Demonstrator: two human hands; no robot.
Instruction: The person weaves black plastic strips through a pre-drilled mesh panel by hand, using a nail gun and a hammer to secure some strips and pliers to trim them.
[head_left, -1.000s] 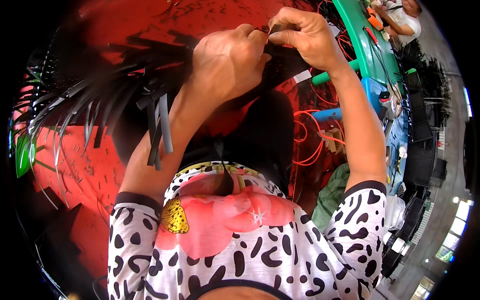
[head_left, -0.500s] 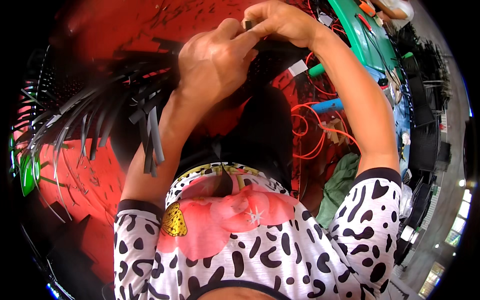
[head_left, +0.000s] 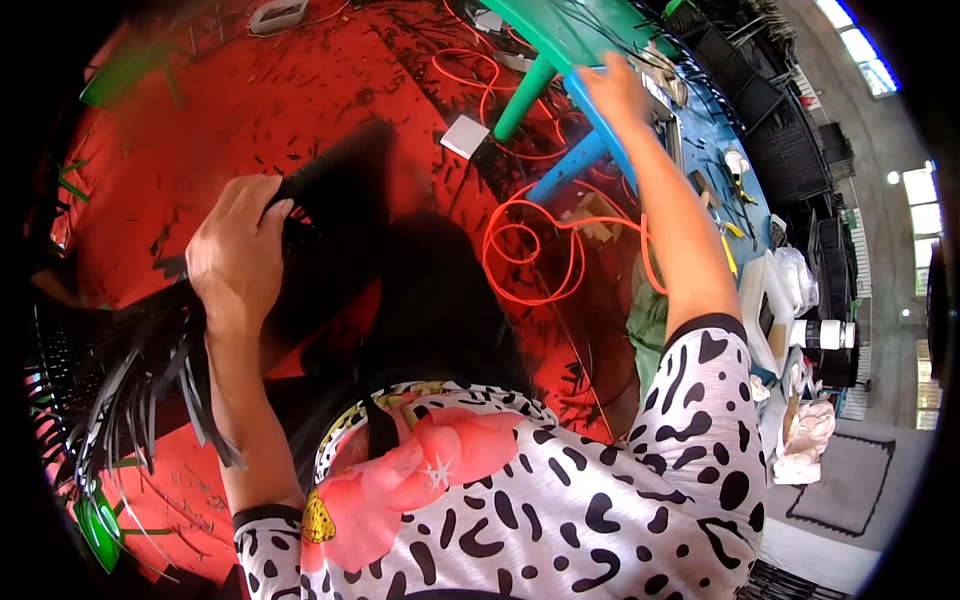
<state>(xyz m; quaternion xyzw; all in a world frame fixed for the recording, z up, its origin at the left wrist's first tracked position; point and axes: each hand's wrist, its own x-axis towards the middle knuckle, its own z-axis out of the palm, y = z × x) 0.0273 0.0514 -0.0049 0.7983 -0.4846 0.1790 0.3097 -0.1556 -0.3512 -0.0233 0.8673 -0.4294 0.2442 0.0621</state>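
Observation:
My left hand (head_left: 237, 250) is closed, its thumb and fingers pinching the edge of a black woven piece (head_left: 350, 175). That piece is partly blurred and stretches over my lap. Loose flat black strips (head_left: 150, 385) hang from the weave beside my left forearm. My right hand (head_left: 615, 95) is away from it, over the near edge of a blue table (head_left: 725, 180), close to a green table (head_left: 535, 25). Motion smears its fingers, so whether it touches or holds anything cannot be told.
An orange-red hose (head_left: 570, 265) lies coiled on the red floor (head_left: 270, 110) among black scraps. A white square card (head_left: 465, 137) lies by the green leg. Yellow-handled tools (head_left: 733, 230), a white tray (head_left: 765, 310) and a white jar (head_left: 822, 334) sit to the right.
My hands have come apart. The left has moved left and down with the black piece; the right has let go and reached right to the blue table. The view has turned rightward.

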